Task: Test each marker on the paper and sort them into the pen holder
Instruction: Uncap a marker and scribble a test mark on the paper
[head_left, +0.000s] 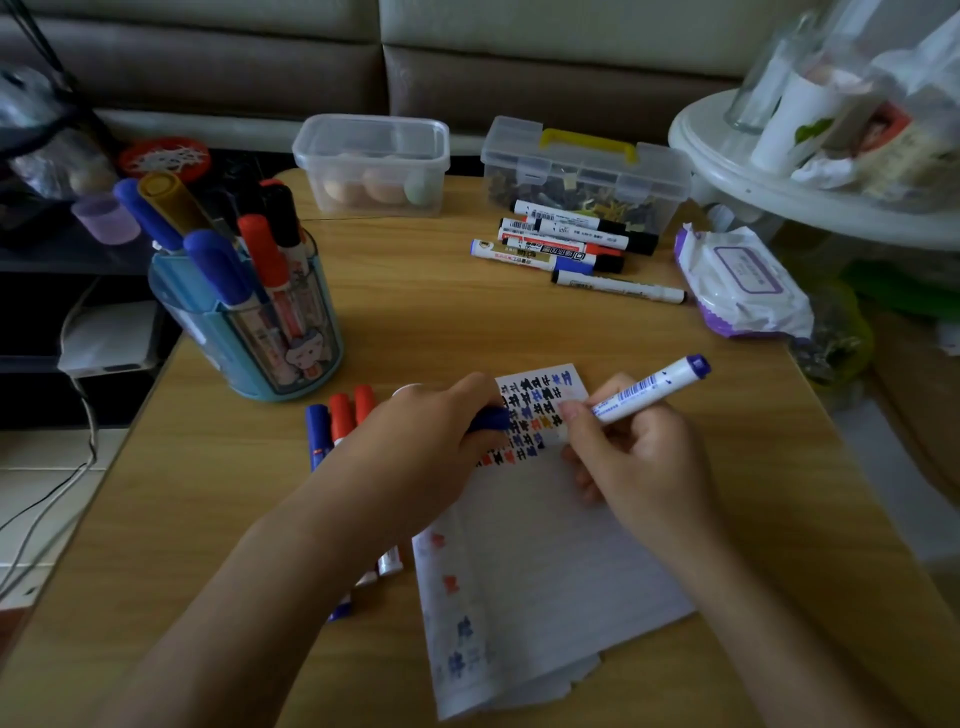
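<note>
Marker (649, 387), blue-ended, sits in my right hand (639, 457), pinched in a writing grip and slanting up and away over the far right corner of the paper (545, 571). My left hand (421, 436) is curled round a blue cap (491, 418) and rests on the paper's far left edge, pinning the sheet.

The step, as I judge it, is the test stroke. To do it well I would aim for a bare patch beside the inked marks at the paper's far end. I would press down with the left hand so the sheet does not slide, then make one short, firm mark. Before recapping I would check whether the ink runs solid or faint. The cap is best kept in the left hand, ready to push on straight. The holder (244, 322) stands well off the paper's far left, already crowded, so the drop will need a free gap.

The tip is hidden behind my right fingers, so I cannot tell whether it touches the paper. Some markers (340, 415) left of the paper are half covered by my left arm, so I cannot count them. Labels on the pile (566, 244) beyond the paper's far edge are too small to read.
</note>
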